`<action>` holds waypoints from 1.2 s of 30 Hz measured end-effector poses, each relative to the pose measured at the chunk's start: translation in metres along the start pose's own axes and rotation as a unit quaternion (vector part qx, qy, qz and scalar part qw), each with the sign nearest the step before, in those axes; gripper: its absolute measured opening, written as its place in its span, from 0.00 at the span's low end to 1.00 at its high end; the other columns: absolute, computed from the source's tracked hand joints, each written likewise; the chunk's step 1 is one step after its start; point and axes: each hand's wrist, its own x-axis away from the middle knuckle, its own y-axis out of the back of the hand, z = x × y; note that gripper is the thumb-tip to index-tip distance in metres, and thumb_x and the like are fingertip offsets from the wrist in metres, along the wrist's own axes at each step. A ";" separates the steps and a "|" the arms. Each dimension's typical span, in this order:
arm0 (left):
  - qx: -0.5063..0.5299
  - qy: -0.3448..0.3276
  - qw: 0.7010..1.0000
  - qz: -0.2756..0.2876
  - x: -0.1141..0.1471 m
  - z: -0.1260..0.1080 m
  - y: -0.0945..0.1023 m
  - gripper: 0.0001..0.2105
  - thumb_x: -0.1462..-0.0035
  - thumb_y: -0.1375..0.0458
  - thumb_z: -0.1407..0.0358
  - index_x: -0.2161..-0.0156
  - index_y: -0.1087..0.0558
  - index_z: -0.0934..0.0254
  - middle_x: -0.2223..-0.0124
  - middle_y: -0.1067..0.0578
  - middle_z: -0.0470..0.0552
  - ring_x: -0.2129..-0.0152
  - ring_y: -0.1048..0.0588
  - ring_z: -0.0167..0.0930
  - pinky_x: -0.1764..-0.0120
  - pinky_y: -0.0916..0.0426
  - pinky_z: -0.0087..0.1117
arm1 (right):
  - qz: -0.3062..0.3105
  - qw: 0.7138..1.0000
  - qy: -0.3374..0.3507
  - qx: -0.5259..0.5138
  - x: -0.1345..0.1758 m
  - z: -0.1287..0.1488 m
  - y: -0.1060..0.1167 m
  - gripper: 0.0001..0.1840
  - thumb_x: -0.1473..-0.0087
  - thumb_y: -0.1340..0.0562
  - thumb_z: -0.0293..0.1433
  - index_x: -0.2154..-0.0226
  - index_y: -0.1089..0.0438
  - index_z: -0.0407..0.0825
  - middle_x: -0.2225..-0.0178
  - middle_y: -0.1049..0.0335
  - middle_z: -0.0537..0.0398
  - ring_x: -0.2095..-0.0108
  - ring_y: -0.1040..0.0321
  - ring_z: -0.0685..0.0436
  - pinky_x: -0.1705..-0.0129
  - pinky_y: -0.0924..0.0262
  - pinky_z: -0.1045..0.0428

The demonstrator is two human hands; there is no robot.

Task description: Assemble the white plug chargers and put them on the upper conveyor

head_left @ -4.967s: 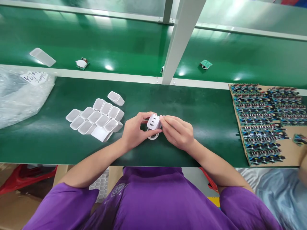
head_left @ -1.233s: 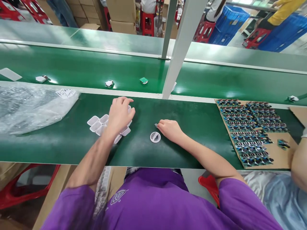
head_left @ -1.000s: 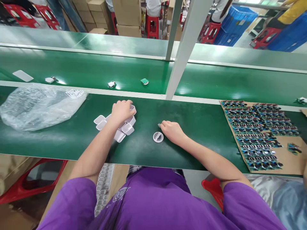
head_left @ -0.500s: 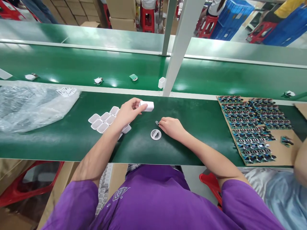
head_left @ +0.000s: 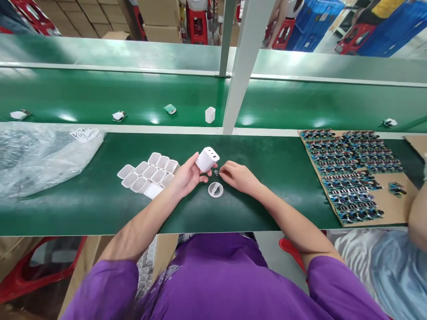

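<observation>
My left hand (head_left: 189,178) is closed around a white charger housing (head_left: 207,159), held tilted above the table with its slotted port face turned up and to the right. Just right of it, my right hand (head_left: 238,175) rests low over the table with thumb and fingertips pinched together; whatever they may hold is too small to see. Beside those fingertips lie some tiny metallic pieces (head_left: 216,172). A round white ring-shaped object (head_left: 215,190) lies closer to me. Left of my left hand, several open white housings (head_left: 146,172) stand in a tight cluster.
A clear plastic bag (head_left: 50,155) covers the left of the green table. Circuit boards (head_left: 347,178) stand in rows on cardboard (head_left: 396,209) at right. Behind a pale rail, the green belt (head_left: 283,106) carries a white housing (head_left: 210,114) and small boards. A metal post (head_left: 245,58) rises mid-view.
My left hand has turned the housing so its port face shows, and brought it nearer my right hand. Pieces on the belt have shifted left. The right hand stays by the small pieces.
</observation>
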 end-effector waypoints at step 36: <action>-0.242 -0.165 0.955 0.047 0.008 0.037 0.008 0.21 0.45 0.38 0.58 0.47 0.32 0.60 0.51 0.24 0.53 0.59 0.23 0.34 0.60 0.24 0.33 | -0.216 0.864 0.019 -0.455 0.018 0.006 -0.003 0.11 0.40 0.37 0.39 0.66 0.28 0.48 0.66 0.29 0.55 0.70 0.30 0.52 0.72 0.29 0.56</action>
